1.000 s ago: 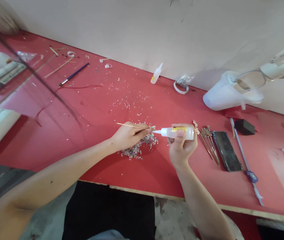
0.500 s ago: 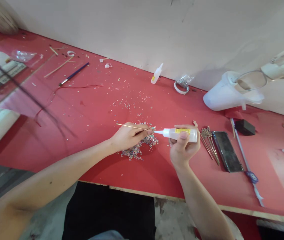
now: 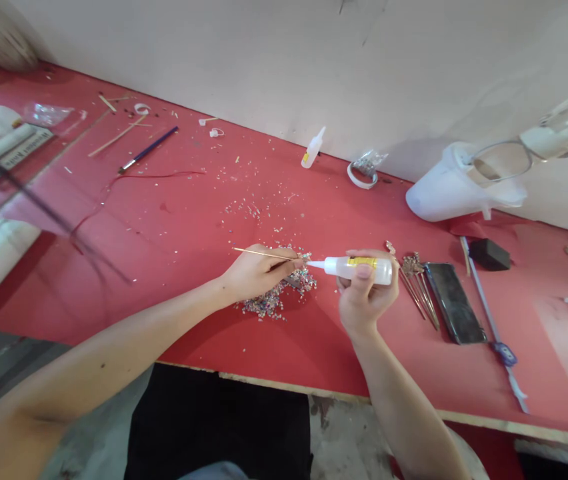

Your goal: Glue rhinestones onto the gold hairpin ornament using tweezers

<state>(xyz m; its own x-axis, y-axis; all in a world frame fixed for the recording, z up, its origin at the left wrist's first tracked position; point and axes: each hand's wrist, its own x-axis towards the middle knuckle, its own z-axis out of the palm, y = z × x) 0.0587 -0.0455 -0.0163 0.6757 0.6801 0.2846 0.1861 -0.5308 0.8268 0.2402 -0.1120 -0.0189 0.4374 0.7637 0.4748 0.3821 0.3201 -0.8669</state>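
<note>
My left hand [image 3: 259,272] is closed on a thin gold stick [image 3: 259,252], holding it level above a heap of small glittery pieces [image 3: 267,303]. The stick's right end is at my fingertips, too small to make out. My right hand [image 3: 368,293] grips a clear glue bottle [image 3: 364,269] with a yellow label, lying sideways. Its white nozzle points left and its tip meets the end of the stick by my left fingers. Part of the heap is hidden beneath my left hand.
Right of my right hand lie gold hairpin-like sticks [image 3: 425,300], a phone [image 3: 455,303], a black block [image 3: 489,255] and a caliper-like tool [image 3: 504,353]. Farther back are a small bottle [image 3: 313,148], a white ring [image 3: 363,179] and a white container [image 3: 444,187]. A brush [image 3: 149,150] lies left.
My right hand has shifted the glue bottle very slightly left. My left hand and the stick look unmoved. The dark blurred strands at the left have shifted.
</note>
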